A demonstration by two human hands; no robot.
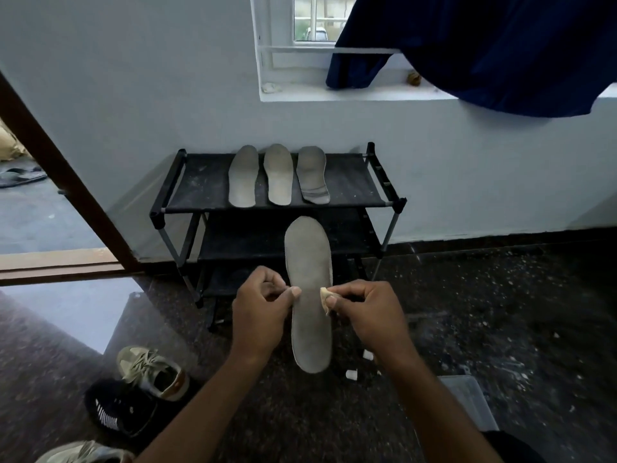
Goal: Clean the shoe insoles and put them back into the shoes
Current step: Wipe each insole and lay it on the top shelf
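The left hand [260,312] is pinching the gray insole [310,262] at its left edge, holding it in the air before the shoe rack [200,182]. The right hand [364,315] is pinching a small pale wipe [324,294] against the right edge. The insole's long axis is pointing away from the person, between both hands, so strokes should probably be running lengthwise. 3 other insoles [278,175] are lying on the rack's top shelf.

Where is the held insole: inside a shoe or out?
Out. The left hand holds the insole aloft, the right hand a cloth scrap; shoes lie on the floor.
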